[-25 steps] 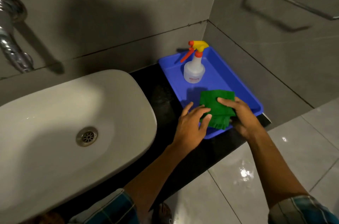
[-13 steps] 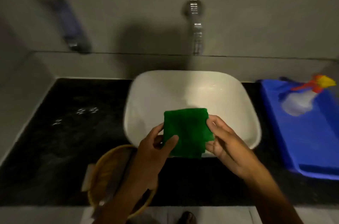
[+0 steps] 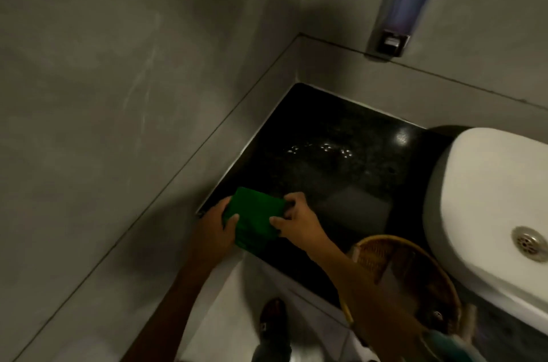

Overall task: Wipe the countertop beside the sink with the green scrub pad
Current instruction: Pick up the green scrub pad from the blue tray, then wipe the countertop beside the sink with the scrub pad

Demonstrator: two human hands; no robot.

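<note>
At the lower centre of the frame, the green scrub pad (image 3: pixel 255 220) sits at the near left corner of the black countertop (image 3: pixel 335 171), gripped on its left edge by the left hand (image 3: pixel 215 229) and on its right edge by the right hand (image 3: pixel 298 220). The white sink (image 3: pixel 486 198) fills the right side, with a wicker basket (image 3: pixel 406 269) just below it and a wall dispenser (image 3: pixel 406 2) at upper right.

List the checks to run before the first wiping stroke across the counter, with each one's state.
1. Green scrub pad gripped by left hand and right hand: ok.
2. Pad at the black countertop corner: ok.
3. Pad pressed flat on the stone: cannot tell.
4. Stroke path free ahead: ok; only water droplets.
5. Wicker basket clear of the stroke path: ok.
</note>
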